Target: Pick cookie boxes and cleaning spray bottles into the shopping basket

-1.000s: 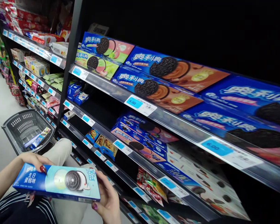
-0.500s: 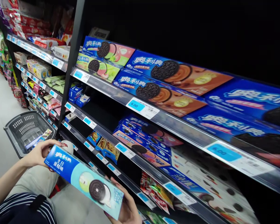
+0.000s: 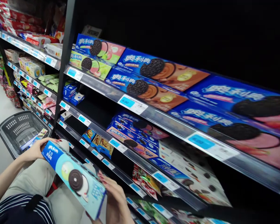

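1. Together, a shopper's left hand (image 3: pixel 35 151) and right hand (image 3: pixel 118 200) hold a blue cookie box (image 3: pixel 71 175) above the lap, its printed cookie picture facing up toward the viewer
2. Left-hand fingers are clamped on the far left end, while the right hand cups the near right end, fingers along the edge and thumb at the lower corner; how firmly the right presses, one cannot tell
3. The box tilts, far end up and near end down, above the pale trousers (image 3: pixel 34 179) and just left of the shelving (image 3: pixel 100 88)
4. At far left, a grey shopping basket (image 3: pixel 20 119) rests with blue-and-white packs (image 3: pixel 38 137) inside; at right, chocolate-coloured boxes (image 3: pixel 141 90) lie stacked behind a price tag (image 3: pixel 132 104)
5. The step in hand looks like handling the box for a closer look
6. Any next move seems to call for a steady hold at both ends, or for one hand to take the full weight before the other lets go
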A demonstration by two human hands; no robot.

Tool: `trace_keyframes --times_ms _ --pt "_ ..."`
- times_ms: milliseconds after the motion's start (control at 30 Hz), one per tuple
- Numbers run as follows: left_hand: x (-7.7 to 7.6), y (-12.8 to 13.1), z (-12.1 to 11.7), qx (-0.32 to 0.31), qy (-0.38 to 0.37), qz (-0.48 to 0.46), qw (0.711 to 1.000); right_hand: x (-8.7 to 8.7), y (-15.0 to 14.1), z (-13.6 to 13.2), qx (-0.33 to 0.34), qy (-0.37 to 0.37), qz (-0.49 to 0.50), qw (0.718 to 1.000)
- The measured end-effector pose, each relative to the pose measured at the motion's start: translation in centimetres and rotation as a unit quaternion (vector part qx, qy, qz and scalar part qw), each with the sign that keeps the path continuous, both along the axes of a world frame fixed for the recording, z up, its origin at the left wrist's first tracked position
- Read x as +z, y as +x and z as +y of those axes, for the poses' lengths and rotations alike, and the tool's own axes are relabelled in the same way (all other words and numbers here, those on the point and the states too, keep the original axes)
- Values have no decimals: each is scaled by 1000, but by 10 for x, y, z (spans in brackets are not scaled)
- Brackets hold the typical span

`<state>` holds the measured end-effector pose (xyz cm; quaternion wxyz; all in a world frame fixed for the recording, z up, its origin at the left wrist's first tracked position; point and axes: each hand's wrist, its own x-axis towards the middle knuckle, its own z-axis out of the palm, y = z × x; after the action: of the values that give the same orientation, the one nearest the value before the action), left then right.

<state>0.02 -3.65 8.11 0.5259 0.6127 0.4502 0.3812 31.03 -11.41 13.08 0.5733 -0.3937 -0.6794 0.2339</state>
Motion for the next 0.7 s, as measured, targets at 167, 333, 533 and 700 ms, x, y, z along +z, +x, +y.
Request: trace_keyframes --times_ms 167,333,533,700 --pt "-24 12 9 -61 -33 36 997 25 -45 -2 -36 46 -65 996" --pt "-38 22 9 -82 -39 0 996 31 -67 -6 -49 54 -66 995" --pt "-31 16 11 -59 -48 1 997 29 -48 2 -31 75 -98 992" --pt "-8 -1 6 -16 -35 28 999 3 -2 10 1 -1 -59 998"
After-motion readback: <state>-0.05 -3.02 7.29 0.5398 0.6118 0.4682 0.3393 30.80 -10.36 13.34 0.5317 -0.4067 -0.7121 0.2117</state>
